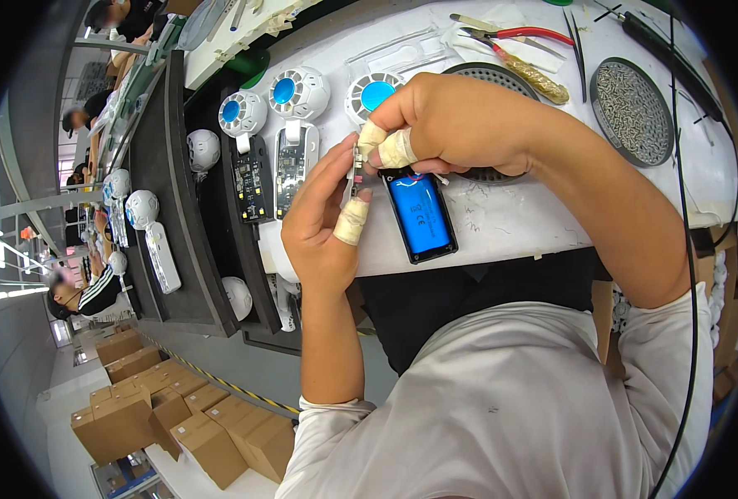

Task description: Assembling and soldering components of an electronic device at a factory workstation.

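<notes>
My left hand [323, 220] and my right hand [444, 125] meet over the white bench [519, 220], both pinching a small circuit board [356, 170] held upright between taped fingertips. A blue battery cell [420, 214] in a black holder hangs from the board by thin wires and lies flat just below my right hand. My left thumb, wrapped in tape, presses the board's lower edge.
White fan units with blue centres [298, 91] and open handles lie to the left. A round tray of small metal parts [633, 111], red-handled pliers [515, 35] and tweezers sit at the back. Cardboard boxes [178, 420] stand on the floor; other people work along the line at left.
</notes>
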